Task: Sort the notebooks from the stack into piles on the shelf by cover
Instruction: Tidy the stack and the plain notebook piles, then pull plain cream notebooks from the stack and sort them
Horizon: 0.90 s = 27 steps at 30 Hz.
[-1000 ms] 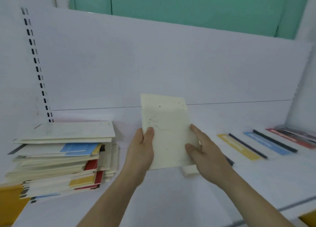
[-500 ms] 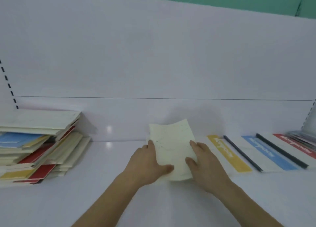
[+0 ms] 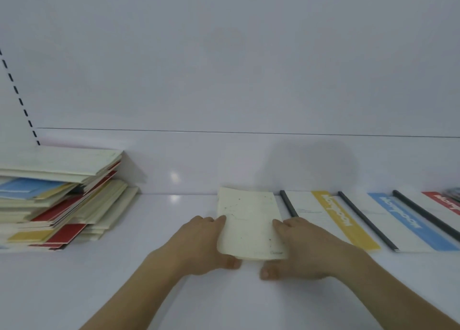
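Holding the cream notebook (image 3: pixel 249 224) flat on the white shelf (image 3: pixel 124 292), I had my left hand (image 3: pixel 201 245) curled round its left edge, fingers on top near the cover and the thumb tucked at the near corner. My right hand (image 3: pixel 301 250) gripped the right edge the same way, thumb at the near end. The notebook lay at the middle of the shelf, its far end close to the back panel (image 3: pixel 224 80). At 9 o'clock from it, well apart, sat the untidy stack (image 3: pixel 59 200) of notebooks with cream, blue, yellow and red covers. At 3 o'clock, just beside it, lay the yellow-striped notebook (image 3: pixel 333 220), then the blue-striped notebook (image 3: pixel 408 220) and the red-striped notebook (image 3: pixel 443 200) at the frame edge.
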{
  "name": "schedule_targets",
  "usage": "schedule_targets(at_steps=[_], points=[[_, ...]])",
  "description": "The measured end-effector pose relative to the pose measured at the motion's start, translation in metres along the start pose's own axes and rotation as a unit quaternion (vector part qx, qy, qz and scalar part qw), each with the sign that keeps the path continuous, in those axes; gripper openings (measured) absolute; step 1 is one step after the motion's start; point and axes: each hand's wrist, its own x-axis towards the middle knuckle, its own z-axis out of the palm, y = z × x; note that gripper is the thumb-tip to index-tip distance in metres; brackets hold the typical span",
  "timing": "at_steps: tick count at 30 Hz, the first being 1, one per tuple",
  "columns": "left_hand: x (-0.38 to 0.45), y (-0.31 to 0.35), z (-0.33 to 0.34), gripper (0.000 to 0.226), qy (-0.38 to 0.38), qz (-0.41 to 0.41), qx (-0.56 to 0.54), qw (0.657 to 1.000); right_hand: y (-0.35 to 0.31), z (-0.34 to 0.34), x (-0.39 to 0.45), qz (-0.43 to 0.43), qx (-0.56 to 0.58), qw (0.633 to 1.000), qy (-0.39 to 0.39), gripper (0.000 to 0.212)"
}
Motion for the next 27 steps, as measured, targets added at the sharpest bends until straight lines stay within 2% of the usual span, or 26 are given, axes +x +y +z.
schedule_targets(at_steps=[2,4,8,16,18,20,23,27], points=[[0.0,-0.001,-0.001,0.066,0.009,0.005,-0.006,1.0,0.001,-0.006,0.004,0.005,-0.011,1.0,0.006,0.089],[0.001,-0.003,-0.001,0.067,0.005,0.005,-0.003,1.0,0.001,-0.011,0.006,0.009,0.003,1.0,0.009,0.083],[0.002,-0.003,0.0,0.073,0.015,-0.002,-0.003,1.0,0.005,-0.011,0.008,0.015,0.029,0.999,0.008,0.09],[0.003,-0.007,0.001,0.084,0.002,-0.007,-0.06,0.998,0.007,-0.004,0.005,-0.007,-0.059,0.998,0.038,0.096],[0.002,-0.007,0.001,0.09,0.001,-0.007,-0.074,0.997,0.002,-0.003,0.004,-0.015,-0.066,0.995,0.074,0.097],[-0.003,-0.007,-0.002,0.096,0.01,-0.011,-0.111,0.994,-0.007,-0.006,0.004,-0.028,-0.038,0.986,0.157,0.085],[-0.017,-0.009,-0.011,0.086,0.096,-0.042,-0.132,0.986,-0.029,-0.013,0.009,-0.083,-0.014,0.961,0.265,0.063],[-0.045,-0.024,-0.035,0.047,0.292,-0.067,-0.066,0.952,-0.07,-0.021,0.018,-0.156,0.009,0.942,0.298,0.052]])
